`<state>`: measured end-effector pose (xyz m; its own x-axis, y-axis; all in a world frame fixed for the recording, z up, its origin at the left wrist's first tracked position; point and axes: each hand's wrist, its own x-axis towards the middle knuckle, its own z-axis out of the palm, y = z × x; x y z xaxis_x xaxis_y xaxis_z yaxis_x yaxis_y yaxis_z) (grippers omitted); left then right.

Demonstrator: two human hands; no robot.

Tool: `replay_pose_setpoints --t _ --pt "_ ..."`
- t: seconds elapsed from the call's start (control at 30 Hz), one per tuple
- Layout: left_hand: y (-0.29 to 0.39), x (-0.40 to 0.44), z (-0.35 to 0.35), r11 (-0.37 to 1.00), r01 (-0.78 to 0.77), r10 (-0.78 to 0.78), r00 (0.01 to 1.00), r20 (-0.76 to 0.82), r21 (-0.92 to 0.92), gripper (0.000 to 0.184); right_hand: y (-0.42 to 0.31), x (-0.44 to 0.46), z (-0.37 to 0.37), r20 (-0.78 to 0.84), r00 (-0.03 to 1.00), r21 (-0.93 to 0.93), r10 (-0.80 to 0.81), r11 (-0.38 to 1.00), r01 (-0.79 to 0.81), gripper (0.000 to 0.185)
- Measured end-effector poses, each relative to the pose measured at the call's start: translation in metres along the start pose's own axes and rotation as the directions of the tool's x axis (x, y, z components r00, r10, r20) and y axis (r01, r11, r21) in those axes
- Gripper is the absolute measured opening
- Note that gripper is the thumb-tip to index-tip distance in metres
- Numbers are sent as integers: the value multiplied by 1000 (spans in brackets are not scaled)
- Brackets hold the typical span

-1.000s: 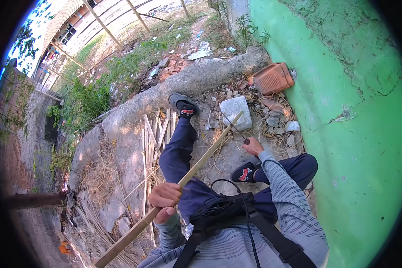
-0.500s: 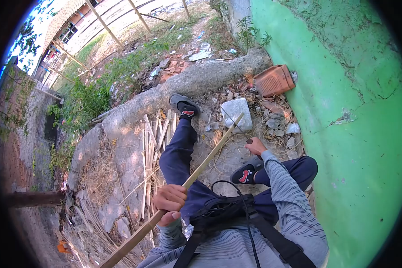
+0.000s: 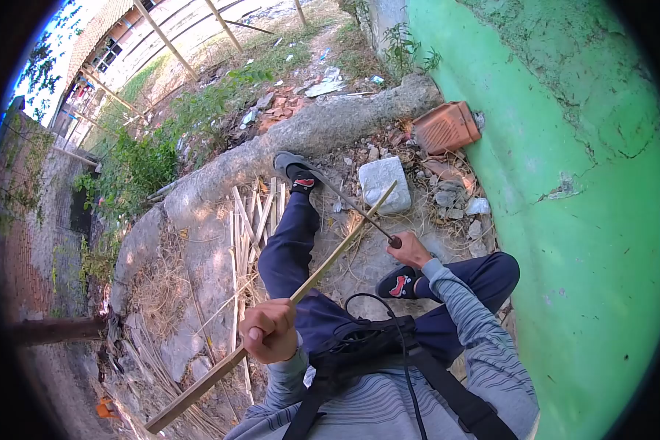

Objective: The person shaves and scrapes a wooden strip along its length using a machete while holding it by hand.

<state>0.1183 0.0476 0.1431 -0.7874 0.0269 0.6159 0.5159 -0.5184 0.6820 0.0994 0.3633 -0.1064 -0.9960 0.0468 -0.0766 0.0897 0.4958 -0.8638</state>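
My left hand (image 3: 268,330) is closed round the lower part of a long bamboo slat (image 3: 328,265), which slants up to the right between my legs. In my right hand (image 3: 412,251) is the dark handle of a sickle (image 3: 350,203). Its long, slightly curved blade points up and left, crossing the slat near the upper end. Just beyond that end sits a whitish stone block (image 3: 386,185) on the ground. More split bamboo strips (image 3: 243,235) lie in a loose pile left of my outstretched leg.
A green wall (image 3: 565,242) rises close on my right. An orange-brown plastic basket (image 3: 447,127) lies against it, with rubble (image 3: 451,196) below. A low, rough concrete ledge (image 3: 330,121) curves round ahead. Plants (image 3: 143,158) grow beyond it on the left.
The sickle has swung so its blade now shows broadside and lies across the slat. My right hand has shifted slightly left. My left hand has turned and moved a little down-left.
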Motion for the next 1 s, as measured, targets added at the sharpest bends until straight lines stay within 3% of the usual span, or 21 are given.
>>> replay_pose_setpoints --t 0.17,0.27,0.33,0.47,0.53,0.67,0.73,0.87,1.0 --pt "-4 -6 3 999 -29 30 997 -74 17 42 -26 -9 6 106 993 -54 -47 997 53 28" --pt "-2 -4 4 999 -24 26 999 -47 23 41 15 4 23 32 998 -26 58 998 -57 29" --pt "-1 -5 4 1000 -24 25 1000 -11 17 41 36 11 23 -59 973 21 222 975 -222 30" --pt "-2 -6 4 1000 -25 25 999 -25 11 40 21 6 17 -64 985 21 160 987 -159 30" --pt "-3 -3 4 1000 -17 16 1000 -20 -11 41 2 -1 13 77 990 -33 114 993 -112 30" --pt "-1 -2 6 1000 -3 3 1000 -26 5 42 0 1 15 102 989 -119 103 989 -90 30" --pt "-1 -2 1 1000 0 0 999 -38 -3 42 52 19 36 -79 969 -14 233 972 -235 31" --pt "-1 -4 -7 1000 6 -7 998 -61 -11 40 68 33 26 -109 917 51 385 923 -381 32" --pt "-5 -4 -11 1000 -4 2 995 -97 -28 39 47 10 24 7 981 56 194 979 -194 30"
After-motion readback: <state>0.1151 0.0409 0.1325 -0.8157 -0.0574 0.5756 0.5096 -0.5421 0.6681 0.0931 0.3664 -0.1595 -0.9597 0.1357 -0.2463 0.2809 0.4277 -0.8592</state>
